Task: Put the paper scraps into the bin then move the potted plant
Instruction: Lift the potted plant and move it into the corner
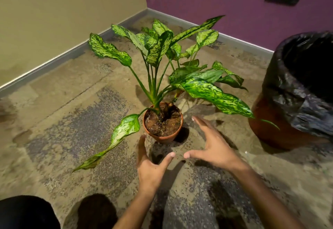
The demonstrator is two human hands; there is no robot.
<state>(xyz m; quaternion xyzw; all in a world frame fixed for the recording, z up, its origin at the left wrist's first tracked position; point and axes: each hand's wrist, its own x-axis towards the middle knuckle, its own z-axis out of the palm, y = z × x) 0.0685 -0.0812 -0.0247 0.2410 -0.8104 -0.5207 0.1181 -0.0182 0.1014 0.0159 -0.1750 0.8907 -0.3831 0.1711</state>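
Potted plant (163, 120) standing upright on the stained floor (72, 120) near the corner where the tan and purple walls meet, terracotta pot full of dark soil, long speckled leaves arching out on all sides. Bin (295, 92) lined with a black bag just to the right, one leaf tip reaching toward it. No paper scraps in sight on the floor; apparently the first part finished, moving the plant now in hand.

Left hand (150, 164) spread, fingers straight, fingertip close to the pot's near-left rim but apart from it. Right hand (213, 145) also spread, thumb pointing inward, fingers extended just beside the pot's right side, not touching. Nothing held in either.

To do it well: close both hands low round the pot wall, opposite each other, below the rim rather than on the stems. Slide under the drooping lower-left leaf (124, 129) instead of crushing it. Lift straight and level so the loose soil stays in. Mind the long right-hand leaves brushing the bin while carrying.
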